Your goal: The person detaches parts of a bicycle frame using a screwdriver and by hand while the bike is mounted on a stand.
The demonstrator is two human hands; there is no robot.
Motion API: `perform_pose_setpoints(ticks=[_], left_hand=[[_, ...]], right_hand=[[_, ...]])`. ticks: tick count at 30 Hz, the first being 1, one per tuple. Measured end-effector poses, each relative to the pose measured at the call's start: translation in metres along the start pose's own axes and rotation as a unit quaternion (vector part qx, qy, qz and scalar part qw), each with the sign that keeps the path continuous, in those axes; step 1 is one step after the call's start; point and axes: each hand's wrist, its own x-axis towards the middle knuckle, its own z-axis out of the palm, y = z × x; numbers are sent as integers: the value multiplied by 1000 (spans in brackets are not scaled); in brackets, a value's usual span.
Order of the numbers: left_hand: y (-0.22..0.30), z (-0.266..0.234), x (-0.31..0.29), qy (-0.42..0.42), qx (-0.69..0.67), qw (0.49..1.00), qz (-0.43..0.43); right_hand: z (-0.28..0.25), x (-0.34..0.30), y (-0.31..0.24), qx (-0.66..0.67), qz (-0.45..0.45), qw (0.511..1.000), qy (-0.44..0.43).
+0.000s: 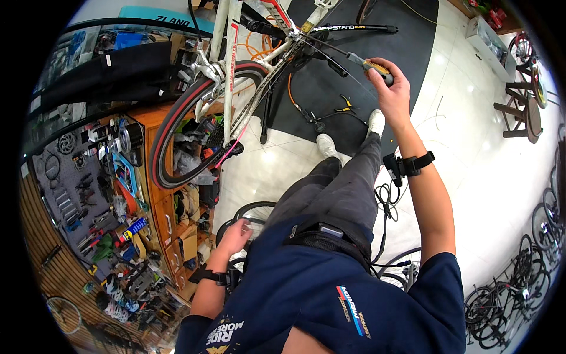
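Observation:
My right hand [392, 91] is closed round the yellow-and-black handle of a screwdriver [357, 58]. Its long shaft points left and reaches the white-and-red bicycle frame [282, 19] near the crank area; whether the tip touches a part is too small to tell. A thin cable runs close by the shaft. The bicycle's rear wheel [154, 147], with a red-striped tyre, is at the left. My left hand [236, 238] hangs low beside my hip, away from the bicycle, with loosely bent fingers apart and nothing visible in them.
A black repair stand leg [265, 121] rises beside the wheel. Pliers with yellow handles [345, 105] and an air hose [292, 88] lie on the dark mat [407, 53]. At left are a wooden cabinet [154, 206] and a tool-covered bench; stools [532, 121] and several bicycles stand right.

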Motion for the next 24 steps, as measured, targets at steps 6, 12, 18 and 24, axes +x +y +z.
perform_pose_setpoints(ticks=[6,12,18,24], left_hand=[[-8,0,2,1,-9,1000,-7],[0,-5,6,-2,-6,1000,5],[-14,0,13,23,-32,999,26],[-2,-8,5,8,-22,1000,5]], right_hand=[[2,1,5,-30,-11,999,-23],[0,-2,7,-13,-6,1000,-14],[5,-6,5,1,19,1000,-14],[8,-9,8,9,16,1000,4]])
